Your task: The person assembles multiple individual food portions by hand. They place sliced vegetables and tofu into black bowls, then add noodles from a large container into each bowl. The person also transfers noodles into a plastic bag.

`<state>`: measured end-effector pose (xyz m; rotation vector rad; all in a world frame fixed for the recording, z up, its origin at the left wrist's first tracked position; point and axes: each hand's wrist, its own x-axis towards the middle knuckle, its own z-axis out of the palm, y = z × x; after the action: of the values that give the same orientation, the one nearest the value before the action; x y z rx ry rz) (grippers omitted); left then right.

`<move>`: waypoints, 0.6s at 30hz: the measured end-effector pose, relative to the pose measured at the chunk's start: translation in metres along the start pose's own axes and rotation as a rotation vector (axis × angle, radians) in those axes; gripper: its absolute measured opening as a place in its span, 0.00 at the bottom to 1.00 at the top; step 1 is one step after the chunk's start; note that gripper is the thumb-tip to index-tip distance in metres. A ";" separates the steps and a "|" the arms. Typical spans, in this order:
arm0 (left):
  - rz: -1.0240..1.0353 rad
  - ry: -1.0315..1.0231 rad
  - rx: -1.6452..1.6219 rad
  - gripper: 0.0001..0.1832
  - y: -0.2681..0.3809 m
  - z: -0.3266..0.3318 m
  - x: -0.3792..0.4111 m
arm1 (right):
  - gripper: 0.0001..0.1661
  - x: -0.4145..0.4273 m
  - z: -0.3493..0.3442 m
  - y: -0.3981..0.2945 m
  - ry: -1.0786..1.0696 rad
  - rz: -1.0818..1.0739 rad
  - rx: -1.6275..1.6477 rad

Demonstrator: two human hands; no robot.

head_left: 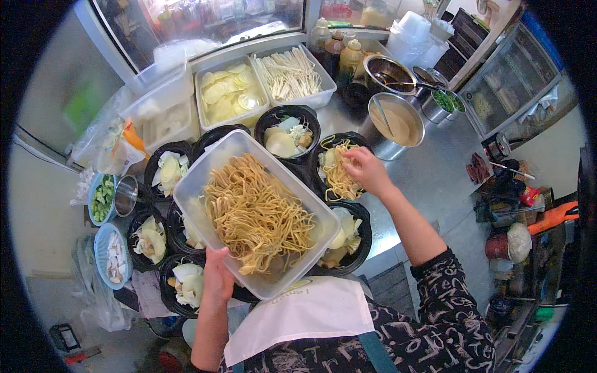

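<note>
My left hand [219,275] grips the near left edge of a translucent plastic tub [298,284]. A big heap of yellow noodles [256,210] lies in this tilted tub, which hangs over the black bowls. My right hand [368,171] is at a black bowl [361,140] on the right, its fingers bent against the noodles [338,175] draped there. Whether strands are pinched between those fingers is hard to make out. Below it, another black bowl [366,224] holds pale slices and cabbage-like leaves. Beyond the tub stands a black bowl [313,119] with similar food.
Several filled black bowls [161,179] crowd the left. Tubs of sliced potato [217,91] and enoki mushrooms [289,72] line the back. A steel pot of tan sauce [401,121] with a utensil and a dark sauce pan [389,74] stand right. Blue baskets [100,242] edge the left.
</note>
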<state>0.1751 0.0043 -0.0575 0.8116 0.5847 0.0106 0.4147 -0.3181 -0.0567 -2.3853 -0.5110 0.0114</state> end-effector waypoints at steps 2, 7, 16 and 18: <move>0.002 -0.017 -0.005 0.29 0.001 0.006 0.001 | 0.18 -0.010 0.016 0.019 -0.006 -0.053 -0.081; -0.018 -0.024 -0.039 0.30 0.002 0.004 0.000 | 0.20 -0.002 0.021 0.031 -0.002 -0.059 -0.087; 0.034 -0.071 -0.003 0.32 0.000 0.007 0.000 | 0.30 -0.015 0.015 0.031 -0.035 -0.205 -0.267; -0.001 -0.044 -0.004 0.32 0.002 0.009 -0.002 | 0.29 -0.014 0.011 0.024 -0.019 -0.184 -0.293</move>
<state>0.1781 -0.0005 -0.0501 0.8057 0.5429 -0.0071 0.4085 -0.3329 -0.0827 -2.6128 -0.7852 -0.1318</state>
